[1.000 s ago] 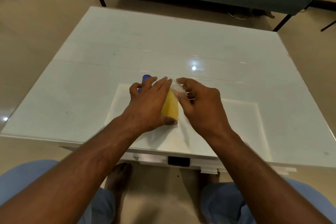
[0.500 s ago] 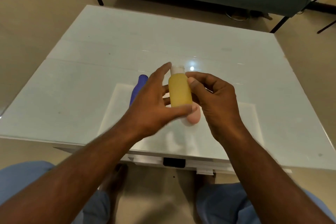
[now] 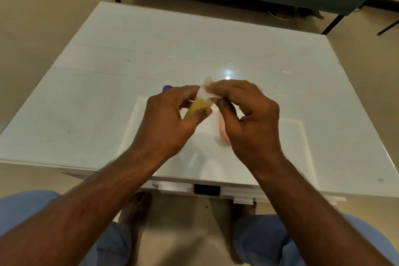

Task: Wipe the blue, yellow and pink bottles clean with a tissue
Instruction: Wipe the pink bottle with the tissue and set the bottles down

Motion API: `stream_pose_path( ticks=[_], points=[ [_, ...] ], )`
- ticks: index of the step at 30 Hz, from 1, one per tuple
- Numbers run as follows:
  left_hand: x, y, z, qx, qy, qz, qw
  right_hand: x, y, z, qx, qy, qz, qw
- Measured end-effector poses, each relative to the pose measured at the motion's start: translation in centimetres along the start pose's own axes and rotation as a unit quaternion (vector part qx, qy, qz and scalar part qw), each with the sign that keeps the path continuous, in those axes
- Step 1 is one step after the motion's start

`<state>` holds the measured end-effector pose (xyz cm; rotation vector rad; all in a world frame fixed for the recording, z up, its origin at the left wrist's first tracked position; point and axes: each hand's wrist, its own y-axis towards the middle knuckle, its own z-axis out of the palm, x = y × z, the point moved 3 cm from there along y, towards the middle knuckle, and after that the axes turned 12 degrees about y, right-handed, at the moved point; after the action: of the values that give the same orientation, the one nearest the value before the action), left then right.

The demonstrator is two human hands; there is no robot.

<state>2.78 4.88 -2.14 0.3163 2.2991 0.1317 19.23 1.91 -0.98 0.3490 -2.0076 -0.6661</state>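
Seated person at a white glossy worktop [image 3: 121,101], head view. The left hand [image 3: 168,123] grasps the yellow bottle [image 3: 197,107] round its lower body, fingers and thumb curled about it, so that the bottle is held clear of the surface and tilted with its top toward the far edge and to the right. The right hand [image 3: 246,114] pinches a crumpled white tissue [image 3: 206,93] between thumb and fingertips and presses it over the bottle's upper end; the cap is hidden under the tissue. The bottle appears small and light, probably of smooth plastic, and so is likely stiff enough to bear a firm rub yet inclined to slip or turn in the palm; a hold round the body, well below the part being wiped, seems the sound one, leaving the neck free. The tissue is soft and thin and may tear if dragged hard. The blue bottle [image 3: 167,88] lies on the worktop just beyond the left hand, only its end showing, toward the centre of the surface. The pink bottle [image 3: 223,129] lies on the worktop under the right hand, nearer the front edge, mostly covered by it and touched by neither hand.
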Motion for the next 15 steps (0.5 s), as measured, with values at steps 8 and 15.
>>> stream_pose_path(
  ticks=[8, 15],
  points=[
    [0.3, -0.1, -0.5, -0.05, 0.075, 0.049, 0.995, 0.1, -0.5, -0.3, -0.008, 0.011, -0.008, 1.0],
    [0.2, -0.1, -0.5, -0.045, 0.074, 0.054, 0.995, 0.6, -0.7, 0.0, -0.016, -0.013, -0.025, 0.999]
  ],
)
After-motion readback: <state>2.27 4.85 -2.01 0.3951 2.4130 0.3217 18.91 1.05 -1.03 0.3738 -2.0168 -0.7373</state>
